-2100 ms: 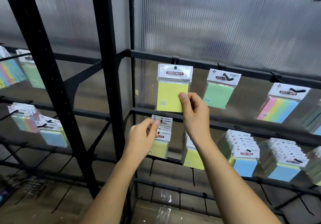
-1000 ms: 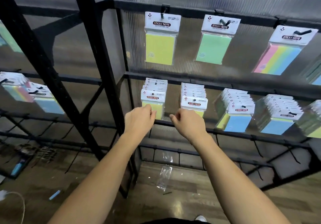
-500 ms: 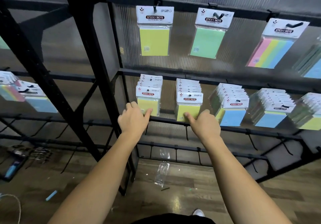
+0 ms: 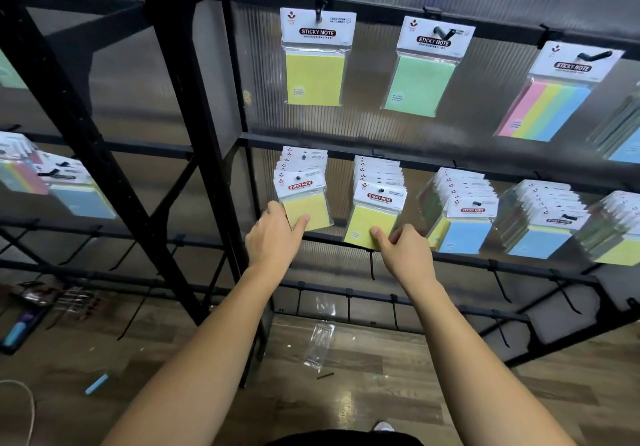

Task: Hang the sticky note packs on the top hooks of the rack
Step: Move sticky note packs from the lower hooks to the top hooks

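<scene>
On the rack's top rail (image 4: 381,7), three packs hang side by side: left pack (image 4: 316,56), middle pack (image 4: 427,66), right pack (image 4: 557,94). Below them, the second rail (image 4: 433,160) carries stacks on hooks. The left hand (image 4: 275,241) pinches the leftmost stack (image 4: 303,191); the right hand (image 4: 405,250) pinches the next stack (image 4: 377,203).

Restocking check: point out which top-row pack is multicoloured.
The striped pack, rightmost fully visible on the top row: pink, yellow, green and blue bands; the other two are plain.
</scene>
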Motion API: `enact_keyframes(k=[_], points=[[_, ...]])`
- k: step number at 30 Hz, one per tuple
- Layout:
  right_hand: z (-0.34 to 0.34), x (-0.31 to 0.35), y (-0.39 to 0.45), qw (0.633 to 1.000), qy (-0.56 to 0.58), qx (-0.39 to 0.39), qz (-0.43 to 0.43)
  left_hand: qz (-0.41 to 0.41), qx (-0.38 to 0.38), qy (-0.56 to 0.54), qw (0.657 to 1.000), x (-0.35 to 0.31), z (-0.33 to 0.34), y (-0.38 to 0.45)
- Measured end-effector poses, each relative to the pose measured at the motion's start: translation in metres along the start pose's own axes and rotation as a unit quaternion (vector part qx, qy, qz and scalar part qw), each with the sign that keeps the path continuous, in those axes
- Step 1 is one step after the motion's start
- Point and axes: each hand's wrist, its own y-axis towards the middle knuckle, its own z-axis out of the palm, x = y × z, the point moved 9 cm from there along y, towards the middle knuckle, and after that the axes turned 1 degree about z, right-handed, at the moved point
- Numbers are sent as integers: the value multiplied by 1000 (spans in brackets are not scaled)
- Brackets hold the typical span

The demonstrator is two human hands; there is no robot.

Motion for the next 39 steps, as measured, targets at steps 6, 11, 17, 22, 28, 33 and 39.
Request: enact_keyframes(k=[6,11,17,22,28,33,39], points=[[1,-1,-3,996,93,8,11,-6,1,-87,996,-2,3,-8],[13,-4,0,993,102,61,24,-12,-1,-108,994,-7,3,-16],[13,-1,-1,991,104,85,-11,1,-17,-102,995,-16,0,-29],[6,1,-16,975,199,99,-17,-2,-34,-104,994,-22,-11,-44],[-10,-2,-20,973,220,72,-17,1,-38,-94,995,-30,-24,-71],[-37,7,-32,973,215,38,-78,18,-48,-100,994,-38,-38,-94],[-63,21,-49,956,261,15,-132,48,-68,-147,986,-46,-60,-100]])
